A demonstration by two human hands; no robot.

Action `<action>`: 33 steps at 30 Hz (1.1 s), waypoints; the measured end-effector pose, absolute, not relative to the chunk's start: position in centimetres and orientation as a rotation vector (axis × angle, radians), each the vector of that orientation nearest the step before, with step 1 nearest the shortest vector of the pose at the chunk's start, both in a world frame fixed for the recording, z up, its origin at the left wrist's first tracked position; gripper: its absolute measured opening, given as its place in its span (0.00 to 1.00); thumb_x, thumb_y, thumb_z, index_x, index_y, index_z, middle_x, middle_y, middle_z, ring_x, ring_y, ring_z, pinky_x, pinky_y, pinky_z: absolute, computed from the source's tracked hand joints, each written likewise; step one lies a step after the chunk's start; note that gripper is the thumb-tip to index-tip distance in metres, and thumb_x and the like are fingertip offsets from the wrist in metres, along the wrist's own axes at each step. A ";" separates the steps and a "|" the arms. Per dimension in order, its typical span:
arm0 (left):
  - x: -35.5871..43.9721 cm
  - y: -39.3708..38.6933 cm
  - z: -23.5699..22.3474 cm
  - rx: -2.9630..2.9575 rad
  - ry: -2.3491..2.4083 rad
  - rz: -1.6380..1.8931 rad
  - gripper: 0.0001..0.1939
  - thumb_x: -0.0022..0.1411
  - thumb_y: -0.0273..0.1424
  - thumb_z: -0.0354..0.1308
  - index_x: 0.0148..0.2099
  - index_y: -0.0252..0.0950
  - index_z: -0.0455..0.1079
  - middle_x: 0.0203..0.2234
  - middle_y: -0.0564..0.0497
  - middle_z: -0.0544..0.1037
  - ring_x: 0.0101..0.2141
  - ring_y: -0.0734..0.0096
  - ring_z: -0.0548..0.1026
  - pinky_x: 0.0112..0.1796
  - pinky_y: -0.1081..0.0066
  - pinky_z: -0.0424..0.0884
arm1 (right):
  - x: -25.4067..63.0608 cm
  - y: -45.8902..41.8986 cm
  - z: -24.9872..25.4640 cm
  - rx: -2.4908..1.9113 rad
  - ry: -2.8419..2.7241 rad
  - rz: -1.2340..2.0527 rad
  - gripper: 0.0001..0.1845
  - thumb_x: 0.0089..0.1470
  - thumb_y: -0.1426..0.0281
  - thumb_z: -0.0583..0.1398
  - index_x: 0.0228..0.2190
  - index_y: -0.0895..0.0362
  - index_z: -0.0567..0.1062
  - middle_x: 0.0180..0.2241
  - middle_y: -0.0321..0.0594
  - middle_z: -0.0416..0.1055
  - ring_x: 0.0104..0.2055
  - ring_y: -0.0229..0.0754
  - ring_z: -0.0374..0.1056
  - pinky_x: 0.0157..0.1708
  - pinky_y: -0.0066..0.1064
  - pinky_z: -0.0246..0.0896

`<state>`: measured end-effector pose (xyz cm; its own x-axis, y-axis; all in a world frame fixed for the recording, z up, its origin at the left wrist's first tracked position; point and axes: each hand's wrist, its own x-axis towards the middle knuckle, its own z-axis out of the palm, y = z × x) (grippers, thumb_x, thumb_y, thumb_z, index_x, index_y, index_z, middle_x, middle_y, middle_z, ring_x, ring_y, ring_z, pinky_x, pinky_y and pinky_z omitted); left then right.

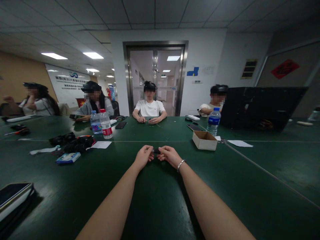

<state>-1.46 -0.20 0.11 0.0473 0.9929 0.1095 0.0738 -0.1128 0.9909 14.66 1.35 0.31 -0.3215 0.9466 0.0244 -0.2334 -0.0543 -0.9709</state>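
Observation:
Both my arms reach forward over a dark green table (160,200). My left hand (143,156) and my right hand (170,155) meet at the middle, fingers curled and pinching the two ends of a small black object (156,151) held just above the tabletop. It is too small to name. A silver bracelet (180,164) sits on my right wrist.
An open cardboard box (204,140) stands right of my hands, beside a water bottle (213,121) and a black laptop (260,106). Two bottles (106,124), black gear (75,143), a blue packet (68,157) lie left. A phone (12,195) lies near left. Several people sit opposite.

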 end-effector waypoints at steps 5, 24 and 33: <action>-1.3 -0.4 0.1 1.511 1.139 1.289 0.15 0.49 0.32 0.60 0.40 0.35 0.63 0.37 0.47 0.68 0.29 0.75 0.71 0.24 0.79 0.66 | 14.7 1.4 0.3 -0.862 -1.242 1.560 0.12 0.50 0.68 0.64 0.26 0.63 0.68 0.20 0.44 0.70 0.20 0.36 0.68 0.18 0.21 0.65; -1.6 -0.3 0.1 1.384 1.084 1.300 0.17 0.51 0.38 0.59 0.41 0.34 0.66 0.35 0.46 0.69 0.32 0.71 0.71 0.28 0.75 0.69 | 14.8 1.6 0.3 -0.858 -1.248 1.593 0.11 0.52 0.70 0.62 0.25 0.63 0.67 0.20 0.46 0.71 0.20 0.37 0.69 0.19 0.21 0.65; -1.7 -0.6 0.4 1.438 1.106 1.304 0.16 0.51 0.33 0.58 0.44 0.33 0.66 0.36 0.46 0.70 0.33 0.70 0.71 0.32 0.73 0.67 | 14.8 1.5 0.3 -0.865 -1.245 1.595 0.11 0.50 0.70 0.63 0.26 0.64 0.68 0.20 0.45 0.71 0.20 0.36 0.68 0.19 0.20 0.65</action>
